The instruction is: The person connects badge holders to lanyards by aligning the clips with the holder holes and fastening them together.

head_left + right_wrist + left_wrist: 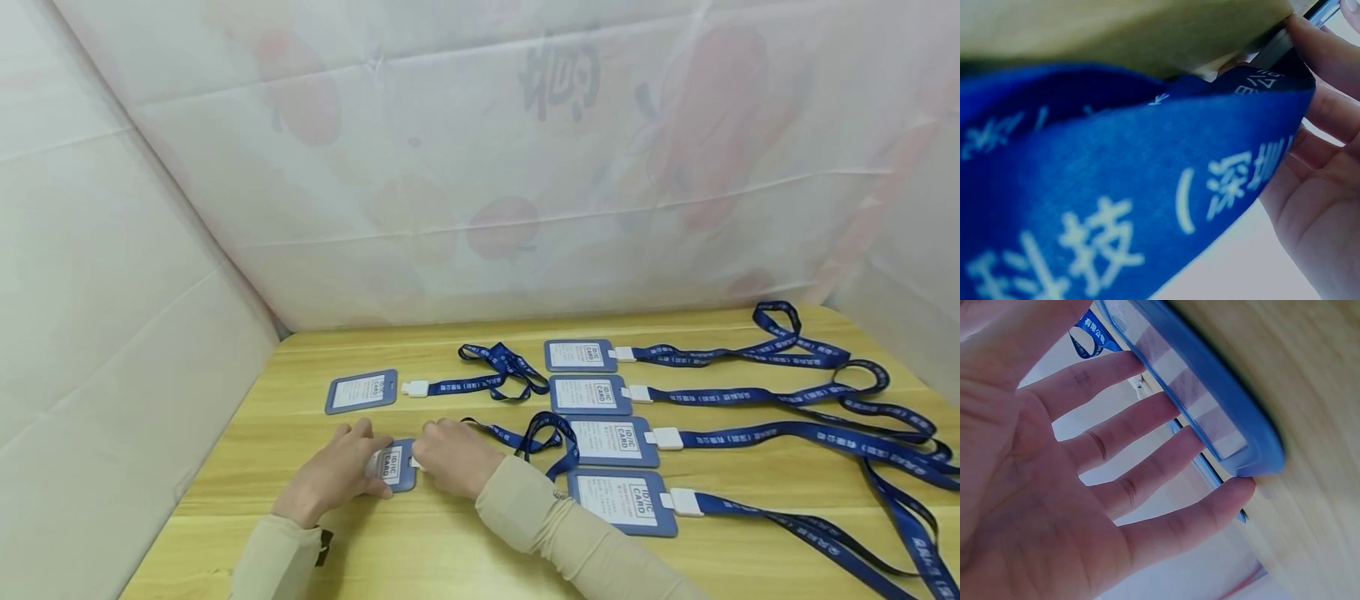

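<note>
On the near left of the table lies a blue ID card holder point(402, 467) with a white printed card. My left hand point(339, 468) holds it across its long edges; in the left wrist view the fingers point(1166, 456) meet one edge of the frame. At its slotted end, my right hand point(456, 455) pinches the white clip point(417, 463) of a blue lanyard point(558, 433), mostly hidden by the fingers. The lanyard's strap runs out behind that hand in loose loops, and its printed band point(1116, 181) fills much of the right wrist view.
Behind my hands lies another card holder point(362, 391), with a separate lanyard point(468, 384) whose white clip faces its slot. To the right, several card holders point(591, 395) with lanyards attached point(750, 396) form a column. White fabric point(450, 167) walls the table's back and sides.
</note>
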`<state>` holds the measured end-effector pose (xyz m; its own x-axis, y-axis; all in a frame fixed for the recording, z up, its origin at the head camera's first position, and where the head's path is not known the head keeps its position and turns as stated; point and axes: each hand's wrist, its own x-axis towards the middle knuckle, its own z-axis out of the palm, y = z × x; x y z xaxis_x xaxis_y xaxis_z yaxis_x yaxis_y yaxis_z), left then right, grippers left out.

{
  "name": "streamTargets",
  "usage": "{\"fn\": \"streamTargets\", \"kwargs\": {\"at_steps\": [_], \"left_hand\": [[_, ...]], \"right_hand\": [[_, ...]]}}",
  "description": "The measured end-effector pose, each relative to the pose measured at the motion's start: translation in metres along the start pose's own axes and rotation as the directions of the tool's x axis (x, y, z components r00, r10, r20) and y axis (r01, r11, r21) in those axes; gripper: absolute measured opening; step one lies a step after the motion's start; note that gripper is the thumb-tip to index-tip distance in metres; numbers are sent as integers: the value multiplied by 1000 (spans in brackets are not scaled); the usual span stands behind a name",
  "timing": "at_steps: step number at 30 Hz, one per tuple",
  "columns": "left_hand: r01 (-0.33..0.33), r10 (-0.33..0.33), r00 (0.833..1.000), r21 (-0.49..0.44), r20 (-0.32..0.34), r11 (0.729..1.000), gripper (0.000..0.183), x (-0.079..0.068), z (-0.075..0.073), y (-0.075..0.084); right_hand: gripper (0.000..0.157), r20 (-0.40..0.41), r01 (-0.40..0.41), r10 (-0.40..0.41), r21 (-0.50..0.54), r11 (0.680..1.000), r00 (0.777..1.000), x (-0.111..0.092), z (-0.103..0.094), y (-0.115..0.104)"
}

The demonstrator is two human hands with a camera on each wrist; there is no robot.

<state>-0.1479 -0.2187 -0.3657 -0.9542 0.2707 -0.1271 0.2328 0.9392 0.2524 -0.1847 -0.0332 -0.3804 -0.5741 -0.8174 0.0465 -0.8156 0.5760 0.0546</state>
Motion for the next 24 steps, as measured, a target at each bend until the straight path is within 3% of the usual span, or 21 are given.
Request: {"fn": "streamTargets", "kwargs": {"at_steps": [24], "left_hand": [[-7, 7, 1000, 25, 6, 1000, 64, 0, -1, 0]], "right_hand": [[16, 48, 3, -3, 0, 1000, 999, 1, -4, 0]]}}
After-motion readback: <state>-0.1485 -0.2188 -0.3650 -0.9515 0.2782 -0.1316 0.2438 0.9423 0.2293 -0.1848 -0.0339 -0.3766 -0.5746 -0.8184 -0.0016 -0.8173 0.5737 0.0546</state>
